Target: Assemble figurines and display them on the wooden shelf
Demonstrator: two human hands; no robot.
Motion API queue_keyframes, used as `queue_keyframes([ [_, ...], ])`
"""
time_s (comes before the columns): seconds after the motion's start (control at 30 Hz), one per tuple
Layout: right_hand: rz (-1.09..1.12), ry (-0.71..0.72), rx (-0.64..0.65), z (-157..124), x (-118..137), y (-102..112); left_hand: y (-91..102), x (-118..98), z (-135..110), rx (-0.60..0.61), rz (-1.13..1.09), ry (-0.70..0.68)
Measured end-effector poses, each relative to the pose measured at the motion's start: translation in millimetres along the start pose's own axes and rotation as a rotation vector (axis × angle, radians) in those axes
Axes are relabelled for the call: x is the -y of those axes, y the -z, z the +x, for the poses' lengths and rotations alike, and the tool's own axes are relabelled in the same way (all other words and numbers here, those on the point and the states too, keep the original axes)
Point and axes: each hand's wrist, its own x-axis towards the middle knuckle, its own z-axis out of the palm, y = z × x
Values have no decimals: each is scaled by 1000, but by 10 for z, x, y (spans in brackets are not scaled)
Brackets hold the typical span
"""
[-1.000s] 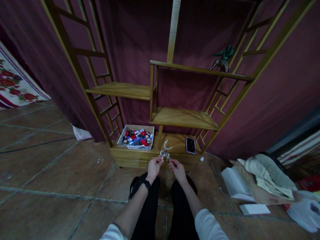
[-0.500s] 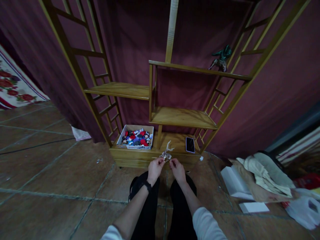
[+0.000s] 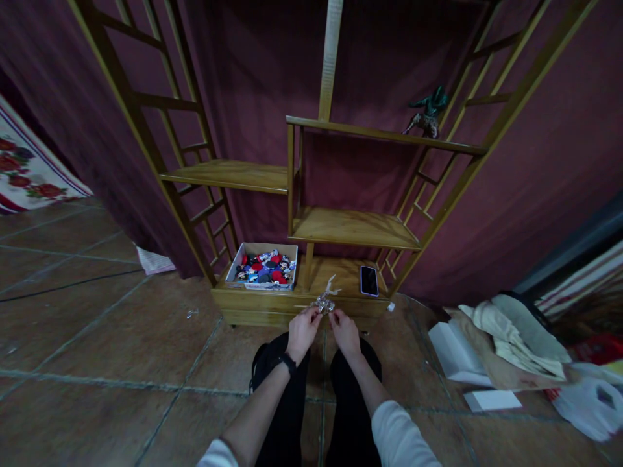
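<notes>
A small shiny, silvery figure [image 3: 324, 302] with a pale, branching, antler-like top is held out over the front edge of the low wooden cabinet. My left hand [image 3: 302, 334] pinches its left side between thumb and fingers. On the other side, my right hand [image 3: 345, 331] grips its lower right in a pinch. Its exact kind is too small to make out. Behind and to the left, a shallow white box [image 3: 239, 285] full of small red, blue, black and white figures stands on the cabinet top. A phone [image 3: 369, 281] with a dark screen lies to the right.
An open wooden shelf unit [image 3: 353, 228] rises in front of me before a dark red curtain. A green-and-brown figurine [image 3: 428, 111] stands on its upper right shelf. At right on the tiled floor are a white box [image 3: 457, 353], cloths [image 3: 503, 331] and a plastic bag [image 3: 591, 405].
Both hands keep their pinch on the shiny figure, which has turned slightly between the fingers. The view has shifted a little.
</notes>
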Motion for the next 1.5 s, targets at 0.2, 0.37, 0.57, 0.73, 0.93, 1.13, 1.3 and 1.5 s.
queue_keyframes([
  [0.2, 91, 46, -43, -1, -34, -25, -11, 0, -36, -33, 52, -96],
  [0.37, 224, 78, -123, 38, -83, -71, -31, 1, -87, -101, 160, -277],
  [0.57, 317, 130, -145, 47, -94, -83, -46, 19, -146, -147, 310, -364],
  [0.73, 295, 130, -134, 25, -93, -91, -41, 27, -168, -150, 410, -389],
  [0.93, 274, 125, -144, 43, -150, -138, -59, 19, -210, -101, 520, -438],
  [1.13, 363, 84, -133, 83, -221, -197, -32, -12, -249, -37, 575, -508],
  [1.3, 394, 78, -136, 73, -194, -171, -3, -28, -249, -34, 586, -521],
  [1.5, 393, 68, -131, 46, -121, -116, 13, -40, -250, -2, 501, -500],
])
